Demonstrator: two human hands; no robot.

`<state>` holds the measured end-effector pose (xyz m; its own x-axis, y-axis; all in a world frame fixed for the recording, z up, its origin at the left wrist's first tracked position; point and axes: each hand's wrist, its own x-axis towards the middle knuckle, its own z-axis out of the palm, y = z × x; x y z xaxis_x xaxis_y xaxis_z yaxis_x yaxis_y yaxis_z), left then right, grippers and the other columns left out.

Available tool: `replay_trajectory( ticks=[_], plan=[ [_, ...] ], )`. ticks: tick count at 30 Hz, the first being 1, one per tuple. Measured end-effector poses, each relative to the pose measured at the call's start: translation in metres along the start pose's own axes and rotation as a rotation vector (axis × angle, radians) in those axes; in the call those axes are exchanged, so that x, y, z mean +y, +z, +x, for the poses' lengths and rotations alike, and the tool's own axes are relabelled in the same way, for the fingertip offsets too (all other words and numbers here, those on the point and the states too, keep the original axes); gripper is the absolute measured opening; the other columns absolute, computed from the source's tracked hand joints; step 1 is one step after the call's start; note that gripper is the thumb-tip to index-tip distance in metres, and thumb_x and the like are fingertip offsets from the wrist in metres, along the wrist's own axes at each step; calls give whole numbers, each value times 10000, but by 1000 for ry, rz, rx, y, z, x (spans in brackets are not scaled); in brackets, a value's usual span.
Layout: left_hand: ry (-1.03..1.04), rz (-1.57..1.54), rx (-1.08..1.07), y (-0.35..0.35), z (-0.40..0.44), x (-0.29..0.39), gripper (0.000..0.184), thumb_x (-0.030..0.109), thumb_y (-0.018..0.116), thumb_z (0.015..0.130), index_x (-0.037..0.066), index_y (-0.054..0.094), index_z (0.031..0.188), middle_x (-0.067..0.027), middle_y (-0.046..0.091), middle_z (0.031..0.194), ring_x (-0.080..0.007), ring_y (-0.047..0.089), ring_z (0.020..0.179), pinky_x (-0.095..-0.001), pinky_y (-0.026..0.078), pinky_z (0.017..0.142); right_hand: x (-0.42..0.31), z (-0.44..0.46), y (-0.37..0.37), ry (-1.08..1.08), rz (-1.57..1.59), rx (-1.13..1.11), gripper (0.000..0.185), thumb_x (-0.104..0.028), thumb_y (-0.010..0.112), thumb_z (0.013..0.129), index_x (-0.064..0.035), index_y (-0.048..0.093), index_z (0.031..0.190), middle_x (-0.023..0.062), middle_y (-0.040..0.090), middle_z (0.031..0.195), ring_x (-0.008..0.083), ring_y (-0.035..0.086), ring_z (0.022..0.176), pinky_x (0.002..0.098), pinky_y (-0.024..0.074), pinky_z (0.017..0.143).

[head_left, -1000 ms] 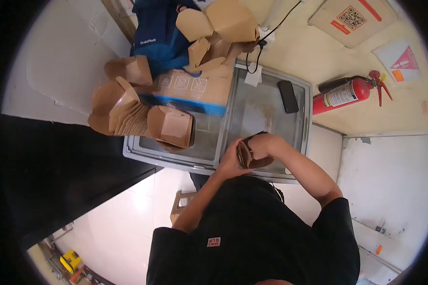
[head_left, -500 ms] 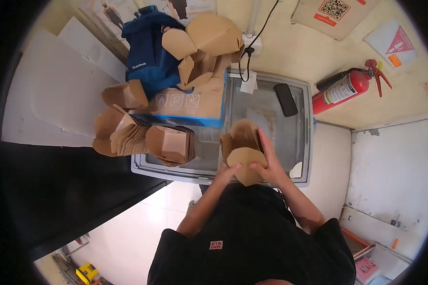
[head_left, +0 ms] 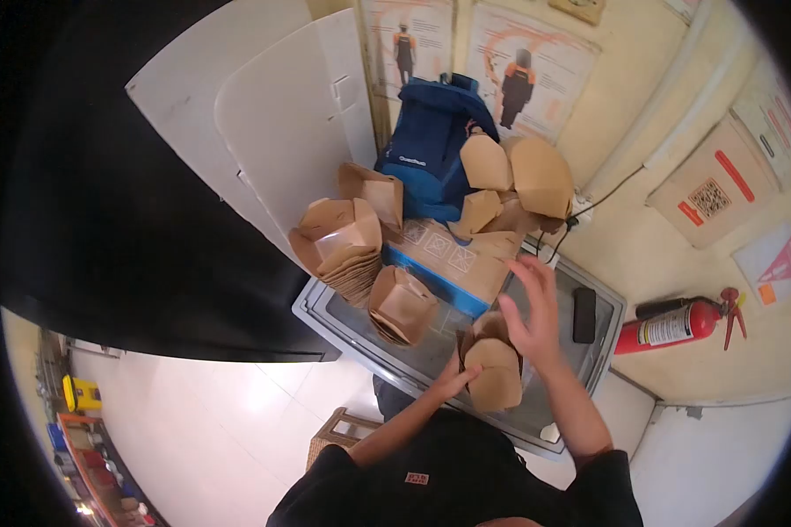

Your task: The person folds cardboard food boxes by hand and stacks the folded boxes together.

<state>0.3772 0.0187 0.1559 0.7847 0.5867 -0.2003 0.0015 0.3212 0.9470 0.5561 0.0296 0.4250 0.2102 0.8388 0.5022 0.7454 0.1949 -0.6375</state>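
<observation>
A brown paper takeaway box with its flaps partly raised is in front of my body, over the grey chest lid. My left hand grips its near left side, the thumb lying on the front flap. My right hand is off the box, raised above its right side with fingers spread and nothing in them. To the left stand a tall nested stack of unfolded-top boxes and a shorter stack. Several boxes with folded flaps are piled on a cardboard carton.
A blue backpack leans on the wall behind the carton. A black phone lies on the grey lid at right, near a red fire extinguisher. White boards stand at left. A stool is below.
My right hand has let go of the box and risen up and away from it, fingers spreading. My left hand still holds the box. The head view has turned left.
</observation>
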Motion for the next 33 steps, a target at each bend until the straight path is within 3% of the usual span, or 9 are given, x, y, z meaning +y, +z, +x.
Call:
replay_trajectory(
  ticks=[2,6,10,14,18,19,21,23,33],
  plan=[
    [52,28,-7,2,-6,6,959,340,735,936,-12,141,1602,-208,366,1569,-301,357,1459,-415,279,1215,0,56,28,-229,-26,-31,409,-106,700,909,-55,617,1307,187,550,1287,353,581,1173,409,490,993],
    [185,189,44,6,-2,15,1106,399,869,788,-27,204,1564,-223,416,1485,-334,406,1418,-421,317,1194,-16,134,116,31,27,-18,501,-276,776,885,-60,624,1311,164,640,1136,320,680,904,402,567,823],
    [246,412,75,5,-7,45,1169,465,904,706,-15,242,1542,-250,429,1394,-403,436,1345,-476,341,1158,18,169,165,126,-66,-105,408,-219,708,897,-35,657,1257,213,698,978,383,697,881,440,562,818],
    [301,526,128,4,-17,52,1183,471,925,664,2,267,1529,-273,416,1387,-450,423,1319,-523,339,1141,9,167,97,78,-113,70,368,-109,609,885,15,648,1229,282,695,983,394,712,876,467,553,788],
    [414,627,124,8,-14,39,1163,450,947,625,21,309,1499,-293,409,1402,-470,410,1322,-541,350,1133,18,92,-16,294,142,100,493,-22,631,856,-19,609,1349,130,702,1027,237,681,802,390,548,739],
    [426,634,109,9,-12,37,1170,439,952,615,20,309,1498,-293,405,1403,-473,410,1319,-544,351,1132,30,62,-44,171,-1,93,525,16,618,858,-33,588,1380,107,686,1055,202,663,769,348,543,675],
    [438,645,85,14,-12,30,1183,418,963,596,19,310,1497,-292,398,1406,-477,411,1314,-551,353,1129,25,5,-84,296,-1,16,594,73,589,858,-49,531,1437,102,650,1125,166,645,761,302,542,597],
    [473,644,123,20,-15,30,1193,391,972,576,14,308,1493,-282,394,1410,-475,413,1308,-549,357,1124,-14,-37,-116,777,297,-70,662,110,555,855,-52,460,1490,138,612,1211,163,645,811,294,549,568],
    [410,720,172,43,-17,44,1204,317,981,556,50,305,1516,-270,366,1420,-468,412,1296,-525,380,1121,4,-144,-96,936,65,-51,700,172,489,836,-117,451,1472,172,523,1218,198,643,697,302,526,503]
  ],
)
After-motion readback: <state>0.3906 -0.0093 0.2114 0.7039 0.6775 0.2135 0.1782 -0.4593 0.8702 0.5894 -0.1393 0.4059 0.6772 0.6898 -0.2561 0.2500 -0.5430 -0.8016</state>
